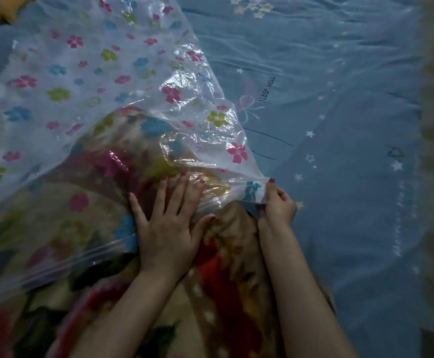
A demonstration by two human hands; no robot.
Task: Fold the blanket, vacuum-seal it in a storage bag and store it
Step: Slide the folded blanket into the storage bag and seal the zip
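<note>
Left hand (168, 223) flat on bag (86, 81), right hand (278, 202) pinching its rim; blanket (223, 267) half in—hard tugging may tear plastic.

You had 1 readable text before you: "SLEEP WELL", in dark capitals on the blue bedsheet (340, 86), beside a pink bow print. The sheet's other markings were too blurred.

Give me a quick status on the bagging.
Left hand flat on flower-printed clear plastic storage bag. Right hand pinching bag's edge. Patterned fleece blanket partly inside.
</note>
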